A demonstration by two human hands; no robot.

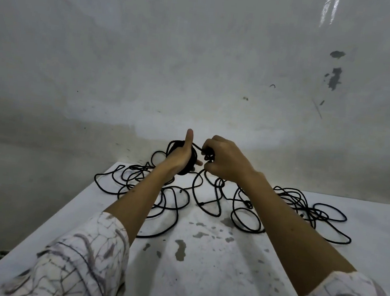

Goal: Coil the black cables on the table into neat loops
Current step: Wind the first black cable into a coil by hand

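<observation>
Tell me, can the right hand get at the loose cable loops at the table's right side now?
Probably not yet: the right hand pinches a cable strand beside the coil, though nothing covers those loops.

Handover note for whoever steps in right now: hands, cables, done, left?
Left hand: thumb up, holding a part-wound coil raised above the table's far edge.
Right hand: grip pinched on the strand feeding the coil.
Loose cables sprawl tangled across the far half of the white table.
Done: one coil started.
Left: finish it, then untangle and coil the rest.
</observation>
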